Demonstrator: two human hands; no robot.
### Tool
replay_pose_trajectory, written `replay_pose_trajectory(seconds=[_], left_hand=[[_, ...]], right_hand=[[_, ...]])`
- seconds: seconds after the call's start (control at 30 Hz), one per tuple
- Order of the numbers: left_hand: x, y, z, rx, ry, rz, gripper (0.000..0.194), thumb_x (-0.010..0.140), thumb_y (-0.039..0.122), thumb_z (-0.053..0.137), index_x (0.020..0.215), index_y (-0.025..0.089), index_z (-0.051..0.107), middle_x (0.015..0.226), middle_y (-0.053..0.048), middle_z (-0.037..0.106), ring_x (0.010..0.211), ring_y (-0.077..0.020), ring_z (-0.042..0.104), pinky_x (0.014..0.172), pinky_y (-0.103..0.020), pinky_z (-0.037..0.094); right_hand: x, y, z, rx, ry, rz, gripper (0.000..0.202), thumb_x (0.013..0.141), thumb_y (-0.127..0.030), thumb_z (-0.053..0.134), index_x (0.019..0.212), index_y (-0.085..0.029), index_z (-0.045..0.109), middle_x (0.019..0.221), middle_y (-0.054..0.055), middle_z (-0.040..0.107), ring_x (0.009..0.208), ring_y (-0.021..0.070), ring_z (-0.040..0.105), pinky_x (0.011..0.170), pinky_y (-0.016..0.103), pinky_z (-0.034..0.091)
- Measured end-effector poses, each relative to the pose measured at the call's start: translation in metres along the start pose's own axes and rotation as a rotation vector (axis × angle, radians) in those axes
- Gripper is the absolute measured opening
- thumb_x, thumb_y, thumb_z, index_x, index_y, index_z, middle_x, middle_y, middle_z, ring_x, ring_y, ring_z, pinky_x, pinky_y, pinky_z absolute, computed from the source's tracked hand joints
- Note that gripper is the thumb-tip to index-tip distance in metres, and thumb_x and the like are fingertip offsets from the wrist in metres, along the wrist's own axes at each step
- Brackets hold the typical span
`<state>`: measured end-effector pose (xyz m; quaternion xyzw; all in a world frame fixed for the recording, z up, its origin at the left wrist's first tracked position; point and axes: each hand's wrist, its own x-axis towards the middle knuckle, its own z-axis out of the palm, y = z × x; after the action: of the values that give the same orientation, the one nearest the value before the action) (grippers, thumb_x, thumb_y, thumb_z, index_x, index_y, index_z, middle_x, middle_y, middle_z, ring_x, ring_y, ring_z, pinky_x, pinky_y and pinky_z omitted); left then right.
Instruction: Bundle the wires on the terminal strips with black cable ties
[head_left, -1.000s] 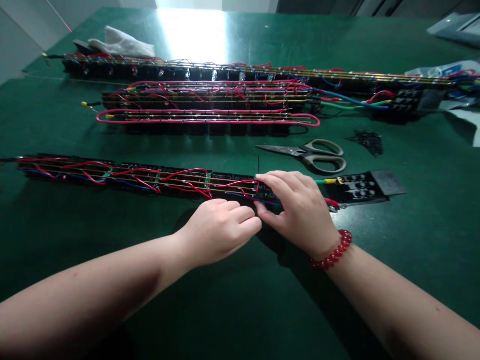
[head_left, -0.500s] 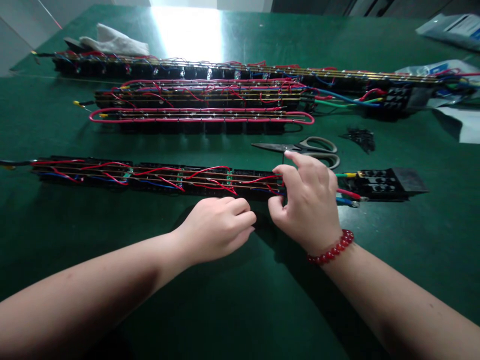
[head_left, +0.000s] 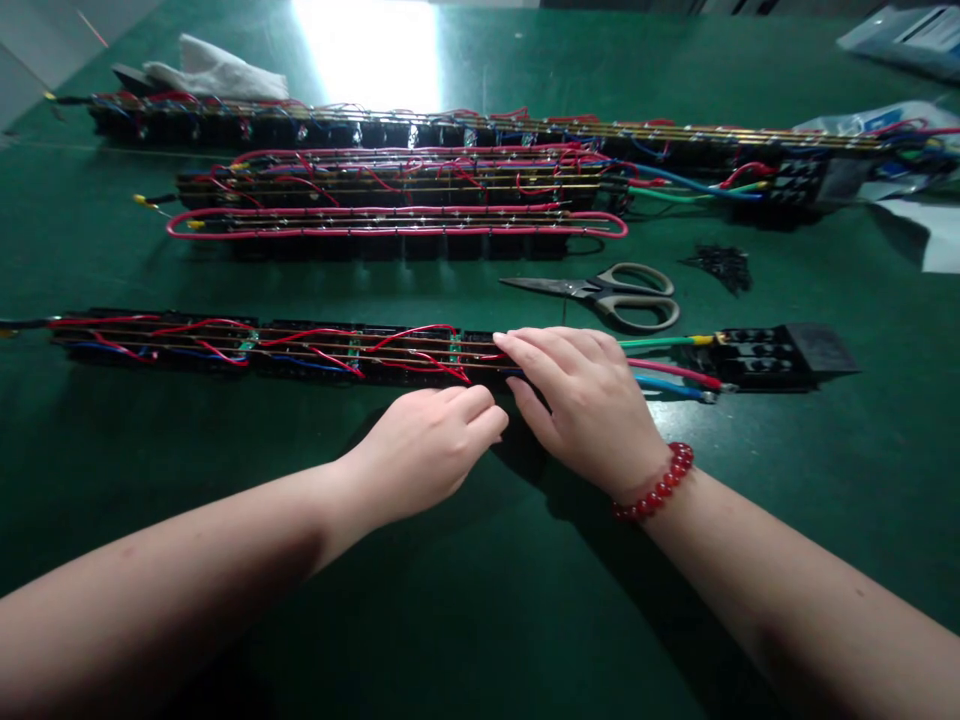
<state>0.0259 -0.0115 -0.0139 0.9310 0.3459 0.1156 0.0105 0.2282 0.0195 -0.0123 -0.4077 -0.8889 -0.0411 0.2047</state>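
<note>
A long black strip of modules [head_left: 307, 345] lies across the table in front of me, with brass rods and red and blue wires along its top. At its near edge, my left hand [head_left: 431, 440] is closed with the fingers curled in; whatever it pinches is hidden. My right hand [head_left: 585, 405], wearing a red bead bracelet [head_left: 660, 490], lies over the strip's right part, fingers across the top and thumb on the near side. Green, red and blue cables [head_left: 667, 371] run from under it towards a black end block [head_left: 772, 355]. A thin dark line stands up behind its knuckles.
Scissors [head_left: 600, 290] lie just beyond my right hand, with a pile of small black pieces [head_left: 720, 265] to their right. Two more wired assemblies [head_left: 390, 185] [head_left: 480, 130] lie farther back. A whitish cloth [head_left: 214, 72] and plastic bags [head_left: 904, 40] are at the far side.
My right hand has shifted left along the strip and lowered, its raised fingers now lying across the top. The scissors and cables show more fully. My left hand stays almost in place.
</note>
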Motion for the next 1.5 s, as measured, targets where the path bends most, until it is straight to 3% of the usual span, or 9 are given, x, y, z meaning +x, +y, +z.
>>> replay_pose_trajectory(seconds=[0.2,0.4,0.73,0.83,0.93,1.07,1.23,1.33,1.5], left_hand=[[-0.0001,0.0014,-0.0051,-0.217,-0.052,-0.104,0.015,0.091,0.016,0.045,0.098,0.018,0.059,0.093,-0.005,0.063,0.081,-0.02,0.06,0.067,-0.032,0.049],[0.0009,0.0024,-0.0091,-0.247,-0.097,-0.132,0.029,0.071,0.009,0.045,0.097,0.019,0.054,0.09,-0.005,0.06,0.079,-0.0207,0.057,0.066,-0.033,0.049],[-0.0001,0.0042,-0.0103,-0.083,-0.141,-0.151,0.027,0.079,0.011,0.046,0.101,0.02,0.057,0.092,-0.004,0.064,0.083,-0.0224,0.062,0.063,-0.034,0.049],[0.0002,0.0036,-0.0096,-0.088,-0.126,-0.167,0.028,0.083,0.013,0.046,0.107,0.021,0.058,0.093,-0.003,0.065,0.086,-0.0225,0.063,0.067,-0.035,0.05],[0.0,0.0031,-0.0085,-0.076,-0.121,-0.18,0.025,0.086,0.015,0.045,0.107,0.021,0.059,0.093,-0.004,0.065,0.087,-0.023,0.064,0.068,-0.036,0.051],[-0.0011,0.0025,-0.0073,-0.091,-0.111,-0.175,0.027,0.087,0.015,0.046,0.11,0.02,0.059,0.095,-0.004,0.067,0.087,-0.0223,0.064,0.07,-0.035,0.051],[-0.0021,-0.0002,-0.0062,-0.198,-0.102,-0.078,0.027,0.088,0.014,0.047,0.11,0.021,0.06,0.096,-0.004,0.068,0.088,-0.0208,0.063,0.074,-0.034,0.051],[-0.0015,-0.002,-0.0064,-0.237,-0.121,-0.038,0.026,0.089,0.016,0.048,0.111,0.021,0.061,0.096,-0.003,0.067,0.087,-0.02,0.061,0.073,-0.034,0.05],[0.0009,-0.0009,-0.0079,-0.171,-0.133,-0.002,0.024,0.092,0.016,0.046,0.108,0.02,0.062,0.093,-0.003,0.066,0.085,-0.0198,0.059,0.07,-0.034,0.049]], right_hand=[[-0.0008,-0.0014,-0.0011,-0.025,0.0,0.03,0.032,0.099,-0.027,0.053,0.129,-0.02,0.063,0.123,0.006,0.072,0.108,0.0258,0.063,0.091,0.042,0.04],[-0.001,-0.0053,-0.0031,-0.081,-0.036,0.075,0.029,0.097,-0.02,0.048,0.123,-0.018,0.061,0.121,0.009,0.072,0.108,0.0274,0.061,0.095,0.045,0.037],[-0.0007,-0.0045,-0.0059,-0.1,-0.048,0.162,0.029,0.095,-0.028,0.049,0.118,-0.016,0.061,0.119,0.013,0.07,0.109,0.0313,0.06,0.101,0.049,0.036],[-0.0019,-0.0033,-0.0042,-0.06,-0.033,0.095,0.037,0.097,-0.033,0.052,0.129,-0.016,0.058,0.13,0.015,0.068,0.117,0.0313,0.06,0.102,0.049,0.039],[-0.0032,-0.0027,-0.0022,-0.049,-0.02,-0.003,0.039,0.099,-0.028,0.051,0.138,-0.02,0.055,0.14,0.012,0.064,0.127,0.0295,0.058,0.109,0.053,0.035],[-0.0032,-0.0014,-0.0014,-0.05,-0.017,0.005,0.035,0.1,-0.027,0.052,0.134,-0.023,0.058,0.134,0.009,0.068,0.124,0.0279,0.06,0.115,0.056,0.029],[0.0002,-0.0007,-0.0023,-0.092,-0.063,0.062,0.034,0.099,-0.036,0.052,0.127,-0.018,0.06,0.121,0.013,0.07,0.107,0.0296,0.062,0.094,0.048,0.04],[0.0013,-0.0009,-0.0028,-0.121,-0.082,0.084,0.036,0.099,-0.04,0.052,0.125,-0.017,0.061,0.116,0.014,0.069,0.102,0.0306,0.058,0.084,0.044,0.039],[0.0005,0.0007,-0.003,-0.138,-0.083,0.057,0.042,0.099,-0.037,0.052,0.14,-0.028,0.056,0.111,0.01,0.068,0.098,0.0279,0.055,0.08,0.041,0.034]])
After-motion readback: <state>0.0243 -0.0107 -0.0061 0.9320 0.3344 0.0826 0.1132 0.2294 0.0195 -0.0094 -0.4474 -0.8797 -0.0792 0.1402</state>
